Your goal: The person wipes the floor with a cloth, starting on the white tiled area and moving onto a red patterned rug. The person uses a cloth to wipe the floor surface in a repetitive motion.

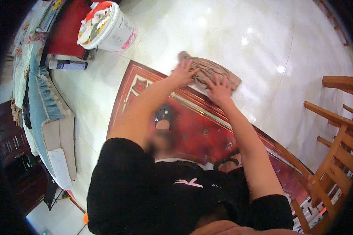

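Observation:
A brown striped cloth lies bunched and wrinkled on the glossy tiled floor, along the far edge of a red patterned rug. My left hand rests with its fingers spread on the cloth's left part. On the right part of the cloth, my right hand presses flat, fingers apart. Both hands are slightly blurred, and neither is closed around the cloth. Below my arms, a dark clog is on a foot standing on the rug.
A white bucket filled with mixed rubbish stands at the upper left, a cylindrical container lying near it. Along the left is a seat with a blue ruffled cover. Wooden chairs stand at the right.

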The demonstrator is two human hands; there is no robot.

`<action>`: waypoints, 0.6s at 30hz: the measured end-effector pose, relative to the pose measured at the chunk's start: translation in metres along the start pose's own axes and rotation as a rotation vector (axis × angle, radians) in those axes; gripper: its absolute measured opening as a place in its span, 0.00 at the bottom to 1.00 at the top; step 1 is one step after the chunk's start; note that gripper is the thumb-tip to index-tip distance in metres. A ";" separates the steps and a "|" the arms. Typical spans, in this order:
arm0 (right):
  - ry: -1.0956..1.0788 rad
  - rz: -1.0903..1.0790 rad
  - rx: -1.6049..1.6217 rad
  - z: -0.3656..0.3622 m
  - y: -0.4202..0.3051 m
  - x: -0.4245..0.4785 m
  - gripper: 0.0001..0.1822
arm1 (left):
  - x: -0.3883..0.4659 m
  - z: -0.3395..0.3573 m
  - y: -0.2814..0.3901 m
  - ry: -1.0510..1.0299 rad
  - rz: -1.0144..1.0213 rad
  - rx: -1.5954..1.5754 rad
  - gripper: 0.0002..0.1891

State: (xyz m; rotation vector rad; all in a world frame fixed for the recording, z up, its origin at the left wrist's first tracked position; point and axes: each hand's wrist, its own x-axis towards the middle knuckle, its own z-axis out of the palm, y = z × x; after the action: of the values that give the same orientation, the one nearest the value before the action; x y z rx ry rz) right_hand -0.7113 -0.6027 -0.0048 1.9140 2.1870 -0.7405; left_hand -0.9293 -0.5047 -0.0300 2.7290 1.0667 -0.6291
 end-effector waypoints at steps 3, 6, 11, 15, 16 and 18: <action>0.039 -0.131 -0.137 0.018 -0.013 -0.016 0.32 | -0.039 -0.015 0.025 -0.156 -0.104 -0.103 0.38; 0.075 -0.339 -0.225 0.039 -0.023 -0.047 0.33 | -0.097 0.010 0.057 -0.277 -0.160 -0.142 0.38; 0.083 -0.411 -0.192 0.059 0.030 -0.108 0.29 | -0.101 -0.001 0.128 -0.143 -0.001 -0.462 0.36; 0.180 -0.234 -0.220 0.068 0.047 -0.137 0.32 | -0.068 0.011 0.160 0.086 0.163 -0.323 0.36; 0.176 -0.199 -0.225 0.069 0.046 -0.135 0.33 | -0.059 0.016 0.162 0.143 0.204 -0.276 0.36; 0.186 -0.104 -0.210 0.068 0.034 -0.124 0.34 | -0.034 0.023 0.145 0.191 0.267 -0.221 0.36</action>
State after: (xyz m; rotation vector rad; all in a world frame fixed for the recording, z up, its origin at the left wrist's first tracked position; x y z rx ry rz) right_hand -0.6709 -0.7413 -0.0210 1.8409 2.3797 -0.3409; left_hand -0.8610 -0.6391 -0.0391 2.7058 0.7342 -0.2019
